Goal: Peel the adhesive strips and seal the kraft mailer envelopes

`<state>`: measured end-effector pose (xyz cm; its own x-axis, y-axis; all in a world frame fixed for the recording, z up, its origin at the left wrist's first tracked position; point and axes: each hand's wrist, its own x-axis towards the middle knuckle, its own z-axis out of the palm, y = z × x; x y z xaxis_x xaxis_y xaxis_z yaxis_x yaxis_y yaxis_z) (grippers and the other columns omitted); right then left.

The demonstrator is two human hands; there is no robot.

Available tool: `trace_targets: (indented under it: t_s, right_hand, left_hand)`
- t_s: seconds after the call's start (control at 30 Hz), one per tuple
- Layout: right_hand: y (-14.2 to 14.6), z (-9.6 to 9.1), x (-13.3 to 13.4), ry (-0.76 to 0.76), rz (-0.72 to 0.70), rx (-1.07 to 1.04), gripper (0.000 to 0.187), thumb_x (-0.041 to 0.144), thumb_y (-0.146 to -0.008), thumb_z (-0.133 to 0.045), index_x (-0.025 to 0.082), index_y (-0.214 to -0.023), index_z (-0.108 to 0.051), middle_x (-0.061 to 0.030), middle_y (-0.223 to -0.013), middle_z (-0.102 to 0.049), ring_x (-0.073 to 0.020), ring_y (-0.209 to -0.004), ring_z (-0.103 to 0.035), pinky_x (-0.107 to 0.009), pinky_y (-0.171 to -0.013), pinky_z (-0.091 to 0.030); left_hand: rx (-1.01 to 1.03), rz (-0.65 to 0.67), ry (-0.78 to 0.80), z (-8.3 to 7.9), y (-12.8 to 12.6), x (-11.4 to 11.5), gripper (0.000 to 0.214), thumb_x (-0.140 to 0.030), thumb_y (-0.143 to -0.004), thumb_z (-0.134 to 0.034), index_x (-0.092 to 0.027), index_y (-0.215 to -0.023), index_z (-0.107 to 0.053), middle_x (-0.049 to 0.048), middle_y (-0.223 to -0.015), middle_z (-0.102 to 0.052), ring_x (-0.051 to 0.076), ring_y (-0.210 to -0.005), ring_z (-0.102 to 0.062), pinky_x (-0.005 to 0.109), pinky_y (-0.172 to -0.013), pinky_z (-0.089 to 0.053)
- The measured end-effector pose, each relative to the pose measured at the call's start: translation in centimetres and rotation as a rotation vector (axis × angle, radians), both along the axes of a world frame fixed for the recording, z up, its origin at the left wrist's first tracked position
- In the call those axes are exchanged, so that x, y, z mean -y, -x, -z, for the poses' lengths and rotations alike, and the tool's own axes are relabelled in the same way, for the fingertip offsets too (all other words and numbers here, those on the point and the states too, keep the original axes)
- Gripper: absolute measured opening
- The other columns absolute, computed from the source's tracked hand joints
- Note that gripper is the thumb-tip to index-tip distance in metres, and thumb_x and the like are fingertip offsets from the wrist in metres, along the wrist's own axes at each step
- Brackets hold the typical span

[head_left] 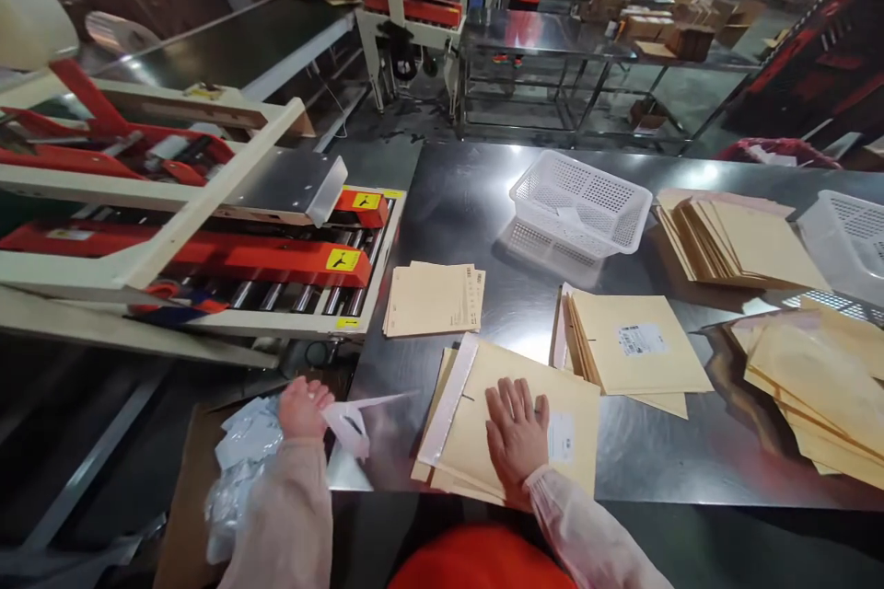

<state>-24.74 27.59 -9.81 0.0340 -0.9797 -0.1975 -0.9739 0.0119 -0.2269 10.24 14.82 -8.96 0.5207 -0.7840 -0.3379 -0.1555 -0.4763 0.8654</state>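
The steel desk (656,451) fills the right of the view, its near edge running just under the person's forearms and its left edge meeting the carton-sealing machine (193,230) with its red guards and rollers. Five lots of padded kraft envelopes lie on the desk: a fanned pile at far right (815,396), a leaning stack behind it (738,244), a labelled stack in the middle (632,350), a small flat stack near the machine (435,299), and the near stack (483,423) at the front edge. Two white mesh baskets stand at the back: one tilted, mid-desk (580,202), and one cut off by the right border (846,239).

The right hand (517,433) lies flat, palm down, fingers together and pointing away, pressing the top envelope of the near stack beside its white label; its grip is no grasp at all, just an open palm. The left hand (302,407) reaches off the desk's left corner, fingers pinched on a thin clear release strip (359,419) that trails toward the near stack. Below it, crumpled plastic film (238,469) rests on brown cardboard (186,497).

Bare steel lies between the near stack and the fanned pile, and in front of the tilted basket.
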Motion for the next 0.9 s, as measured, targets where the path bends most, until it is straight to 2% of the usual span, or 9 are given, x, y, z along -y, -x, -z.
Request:
trace_targets:
  t_s: [0.07, 0.1, 0.17, 0.23, 0.37, 0.47, 0.63, 0.73, 0.9]
  right_hand:
    - [-0.2, -0.4, 0.2, -0.015, -0.092, 0.061, 0.053, 0.043, -0.097, -0.043, 0.037, -0.15, -0.041, -0.0005, -0.161, -0.027, -0.036, -0.151, -0.016, -0.071, -0.115, -0.009]
    - [-0.2, -0.5, 0.3, -0.031, -0.113, 0.08, 0.054, 0.046, -0.097, -0.043, 0.036, -0.15, -0.041, -0.0017, -0.161, -0.027, -0.037, -0.151, -0.016, -0.073, -0.115, -0.008]
    - [-0.4, -0.3, 0.4, -0.056, -0.121, 0.092, 0.056, 0.049, -0.097, -0.043, 0.033, -0.151, -0.041, -0.0045, -0.161, -0.026, -0.0389, -0.151, -0.016, -0.075, -0.113, -0.006]
    - [-0.5, 0.0, 0.4, -0.057, -0.122, 0.089, 0.057, 0.05, -0.097, -0.043, 0.033, -0.151, -0.039, -0.0052, -0.162, -0.024, -0.0388, -0.151, -0.015, -0.076, -0.113, -0.006]
    - [-0.2, 0.9, 0.3, -0.038, -0.146, 0.065, 0.058, 0.048, -0.096, -0.045, 0.034, -0.152, -0.037, -0.005, -0.161, -0.025, -0.0387, -0.15, -0.017, -0.075, -0.113, -0.009]
    - [0.0, 1.6, 0.1, -0.003, -0.16, 0.04, 0.059, 0.044, -0.098, -0.039, 0.026, -0.154, -0.035, -0.0063, -0.161, -0.027, -0.036, -0.151, -0.016, -0.072, -0.115, -0.006]
    - [-0.2, 2.7, -0.3, 0.119, -0.158, -0.028, 0.054, 0.033, -0.101, -0.03, 0.014, -0.151, -0.04, -0.0055, -0.16, -0.029, -0.0292, -0.152, -0.014, -0.057, -0.118, 0.019]
    - [-0.4, 3.1, -0.3, 0.181, -0.121, -0.064, 0.053, 0.03, -0.1, -0.032, 0.012, -0.148, -0.043, -0.0067, -0.157, -0.036, -0.0289, -0.151, -0.017, -0.057, -0.118, 0.019]
    - [-0.9, 3.5, -0.3, 0.206, -0.092, -0.043, 0.053, 0.03, -0.099, -0.036, 0.011, -0.147, -0.045, -0.0071, -0.157, -0.037, -0.0287, -0.15, -0.02, -0.059, -0.119, 0.014]
  left_hand:
    - [0.102, 0.011, -0.019, -0.4, 1.4, -0.4, 0.027, -0.048, -0.081, -0.051, -0.023, -0.088, -0.054, -0.0023, -0.061, -0.051, 0.019, -0.061, -0.057, 0.032, -0.058, -0.048]
    - [0.148, 0.096, -0.033, -0.5, 3.3, -0.8, 0.033, -0.048, -0.077, -0.059, -0.021, -0.097, -0.057, -0.0007, -0.07, -0.059, 0.02, -0.07, -0.061, 0.033, -0.065, -0.05]
    - [0.241, 0.48, -0.091, -0.3, 8.4, -2.3, 0.049, -0.046, -0.072, -0.069, -0.018, -0.111, -0.06, 0.0054, -0.093, -0.07, 0.024, -0.088, -0.067, 0.035, -0.082, -0.051]
    - [0.228, 0.835, -0.17, -0.2, 13.7, -4.3, 0.048, -0.037, -0.075, -0.07, -0.017, -0.118, -0.059, 0.0088, -0.101, -0.073, 0.025, -0.095, -0.068, 0.034, -0.085, -0.05]
    - [0.416, 1.089, -0.073, -0.4, 19.9, -6.1, 0.031, -0.028, -0.088, -0.057, -0.021, -0.118, -0.062, 0.011, -0.113, -0.073, 0.024, -0.104, -0.068, 0.034, -0.088, -0.05]
    - [0.602, 1.158, -0.073, -0.4, 22.3, -3.0, 0.028, -0.036, -0.098, -0.046, -0.017, -0.107, -0.066, 0.0128, -0.103, -0.074, 0.026, -0.099, -0.071, 0.033, -0.08, -0.05]
    - [0.787, 1.169, -0.022, 1.8, 26.9, 4.1, 0.044, -0.032, -0.105, -0.027, -0.008, -0.11, -0.064, 0.0189, -0.101, -0.071, 0.028, -0.096, -0.071, 0.033, -0.073, -0.046]
    - [0.796, 1.221, 0.042, 3.7, 26.2, 1.8, 0.042, -0.035, -0.104, -0.03, -0.013, -0.103, -0.066, 0.0163, -0.099, -0.071, 0.026, -0.093, -0.07, 0.033, -0.071, -0.046]
    - [0.831, 1.317, 0.171, 5.3, 17.0, -11.5, 0.034, -0.026, -0.097, -0.042, -0.02, -0.077, -0.068, 0.0082, -0.076, -0.071, 0.022, -0.073, -0.07, 0.032, -0.063, -0.048]
